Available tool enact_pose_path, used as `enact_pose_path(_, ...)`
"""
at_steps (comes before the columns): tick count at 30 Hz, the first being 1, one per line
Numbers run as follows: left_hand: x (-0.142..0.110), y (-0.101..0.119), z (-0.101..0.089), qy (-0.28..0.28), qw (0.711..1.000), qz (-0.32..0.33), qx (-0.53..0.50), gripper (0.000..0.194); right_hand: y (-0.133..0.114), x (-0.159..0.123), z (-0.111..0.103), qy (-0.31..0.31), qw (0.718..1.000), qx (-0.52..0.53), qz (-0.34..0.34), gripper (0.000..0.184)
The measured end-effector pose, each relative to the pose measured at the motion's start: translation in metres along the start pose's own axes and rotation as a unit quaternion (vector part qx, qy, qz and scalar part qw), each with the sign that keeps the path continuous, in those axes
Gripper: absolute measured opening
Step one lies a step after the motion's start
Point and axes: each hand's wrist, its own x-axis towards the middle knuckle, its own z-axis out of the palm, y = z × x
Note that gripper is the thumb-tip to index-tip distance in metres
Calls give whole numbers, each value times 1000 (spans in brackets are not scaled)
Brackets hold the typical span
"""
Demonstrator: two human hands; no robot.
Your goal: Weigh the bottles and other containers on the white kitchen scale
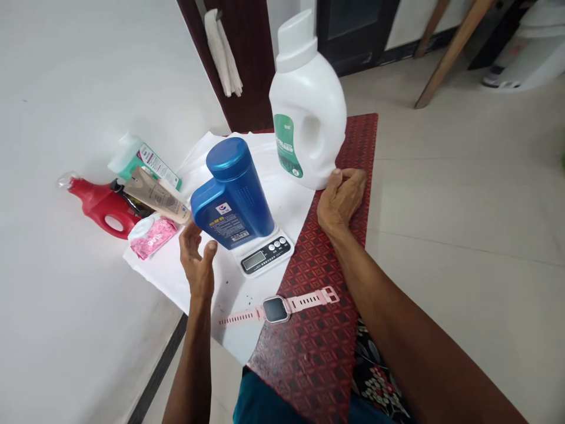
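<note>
A blue bottle (238, 200) with a round cap stands on a white kitchen scale (267, 254). My left hand (194, 256) is beside the bottle's lower left side, thumb and fingers apart; whether the fingertips touch it is hard to tell. A large white detergent jug (324, 100) with a green label stands farther back on the table. Against its lower right edge rests my right hand (342, 197), fingers curled in and no object visible in them. A smartwatch (276, 309) with a pink strap lies face up, stretched out in front of the scale.
At the left lie a red bottle (103, 203), a green-and-clear bottle (152, 162), a beige tube (156, 194) and a pink packet (154, 237). White cloth (176, 282) covers part of the red patterned table (309, 347). A wall borders the left; a wooden leg (450, 56) stands back right.
</note>
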Motion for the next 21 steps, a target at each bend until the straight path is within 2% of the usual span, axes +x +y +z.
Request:
enact_pose_path(2, 12, 14, 11, -38, 999, 33, -17, 79, 0, 0, 0, 2, 1000, -2, -3, 17)
enact_pose_path(4, 23, 24, 23, -51, 998, 29, -22, 80, 1, -1, 1, 6, 1000, -4, -5, 19)
enact_pose_path(7, 35, 26, 36, -21, 999, 13, -35, 68, 1, -1, 2, 11, 1000, -6, -10, 20)
enact_pose_path(9, 45, 22, 40, 13, 999, 25, -33, 64, 1, -1, 3, 13, 1000, -5, -19, 21)
enact_pose_path(12, 75, 8, 43, 84, 994, 65, -5, 65, 2, 0, 5, 22, 999, -1, -31, 25)
enact_pose_path(16, 133, -22, 50, 186, 977, 102, 22, 64, 4, 0, 7, 34, 999, 2, -35, 31)
enact_pose_path(19, 169, -48, 57, 229, 970, 73, 45, 64, 4, 1, 8, 37, 999, 4, -35, 34)
enact_pose_path(21, 182, -63, 61, 251, 964, 45, 67, 65, 3, 1, 7, 34, 999, 6, -31, 35)
